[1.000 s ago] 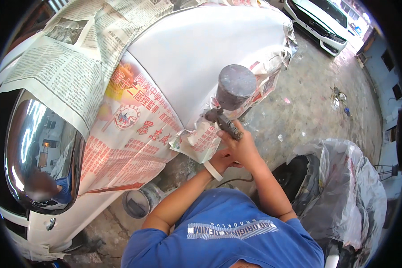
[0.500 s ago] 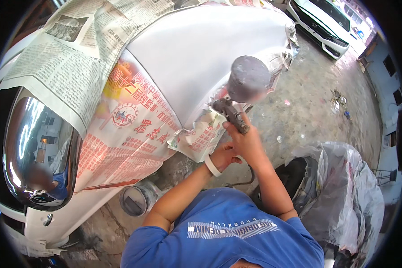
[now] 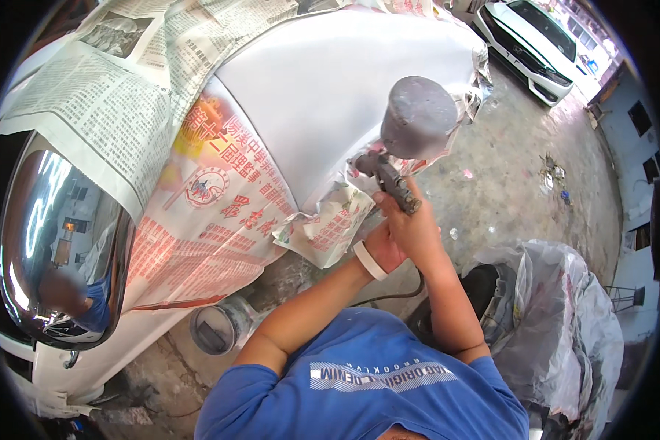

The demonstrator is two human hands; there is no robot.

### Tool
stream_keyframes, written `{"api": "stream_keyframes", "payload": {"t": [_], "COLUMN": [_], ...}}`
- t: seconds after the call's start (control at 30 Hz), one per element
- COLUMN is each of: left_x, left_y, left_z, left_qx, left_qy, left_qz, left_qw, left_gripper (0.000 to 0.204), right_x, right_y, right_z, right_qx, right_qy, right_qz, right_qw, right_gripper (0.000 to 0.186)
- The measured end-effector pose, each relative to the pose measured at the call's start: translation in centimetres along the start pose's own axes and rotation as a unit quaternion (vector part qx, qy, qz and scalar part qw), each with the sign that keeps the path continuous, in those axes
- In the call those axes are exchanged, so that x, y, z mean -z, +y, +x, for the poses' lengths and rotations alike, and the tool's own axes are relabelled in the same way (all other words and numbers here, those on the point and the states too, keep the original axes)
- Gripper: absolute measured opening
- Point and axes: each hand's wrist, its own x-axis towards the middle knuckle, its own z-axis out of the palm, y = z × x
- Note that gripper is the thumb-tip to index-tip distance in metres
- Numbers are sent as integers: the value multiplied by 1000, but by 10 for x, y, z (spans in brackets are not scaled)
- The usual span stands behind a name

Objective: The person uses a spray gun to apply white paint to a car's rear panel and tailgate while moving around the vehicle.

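My right hand (image 3: pixel 412 233) is wrapped round the handle of a dark spray gun (image 3: pixel 386 180), which carries a grey paint cup (image 3: pixel 416 121) on top. The gun points left, towards a white car panel (image 3: pixel 323 81) edged with masking paper. My left hand (image 3: pixel 383 246), with a white band at its wrist, is tucked against my right hand below the gun. Its fingers are hidden, so I cannot see what they do. Red-printed paper (image 3: pixel 213 198) covers the bodywork left of the panel, and a loose paper flap (image 3: pixel 330 224) hangs at the panel's near corner.
Newspaper (image 3: pixel 103 95) drapes the car above a chrome mirror (image 3: pixel 55 242). A metal can (image 3: pixel 216 328) stands on the floor by my left arm, and a hose (image 3: pixel 389 297) runs behind my forearms. Plastic sheeting (image 3: pixel 557 323) lies at the right. Another white car (image 3: pixel 532 44) is parked beyond.
The spray gun and both hands have shifted slightly to the right. My left hand has moved in closer beneath the right one, and its fingers have gone out of sight.
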Motion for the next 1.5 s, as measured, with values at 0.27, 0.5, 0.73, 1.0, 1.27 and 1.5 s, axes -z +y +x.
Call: {"api": "stream_keyframes", "payload": {"t": [0.27,0.5,0.73,1.0,1.27,1.5], "left_x": [-9,-15,-20,-53,-49,-70], "left_y": [4,20,16,20,39,53], "left_z": [1,-31,-6,31,-10,-9], "left_qx": [-11,-60,-73,-31,-138,-102], "left_qy": [-22,-56,-138,-97,-38,-76], "left_qz": [-52,-90,-151,-175,4,-66], "left_qw": [998,993,976,979,990,990], "left_gripper": [49,52,54,59,70,68], "right_x": [0,-20,-20,5,-20,-17], "right_y": [-13,-30,-37,-41,-91,-90], "right_z": [-2,-9,0,18,2,6], "right_qx": [-17,-52,-20,-3,0,24], "right_qy": [55,-91,-67,68,-74,-68], "right_qz": [-86,-4,39,-11,-12,-13], "right_qw": [995,994,997,998,997,997], "right_gripper": [26,37,30,32,33,34]}}
